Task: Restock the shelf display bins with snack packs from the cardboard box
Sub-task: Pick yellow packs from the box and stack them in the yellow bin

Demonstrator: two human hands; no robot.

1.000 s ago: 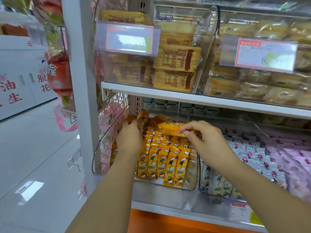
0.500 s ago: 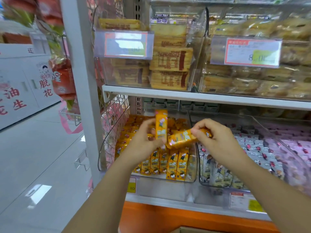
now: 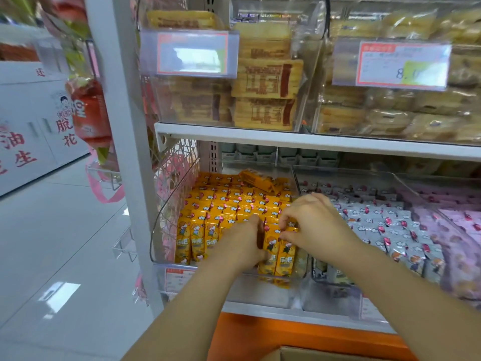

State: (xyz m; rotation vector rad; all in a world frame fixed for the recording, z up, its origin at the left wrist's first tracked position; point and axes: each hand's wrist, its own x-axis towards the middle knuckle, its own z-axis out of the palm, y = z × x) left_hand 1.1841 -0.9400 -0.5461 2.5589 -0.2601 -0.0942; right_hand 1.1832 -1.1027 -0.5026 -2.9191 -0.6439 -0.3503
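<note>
Hands are set low in the front row of the yellow packs (image 3: 197,238): a pack top is pinched by the curled right hand (image 3: 312,225), while the left hand (image 3: 244,243) is pushed in beside it, fingers hidden, so its grip cannot be told. The row in the clear bin (image 3: 158,230) is tight, so a pack could be squashed or popped out if pushed hard. Half a second ago two packs were held up in the air; now they are tucked down. The cardboard box (image 3: 312,355) is seen below.
</note>
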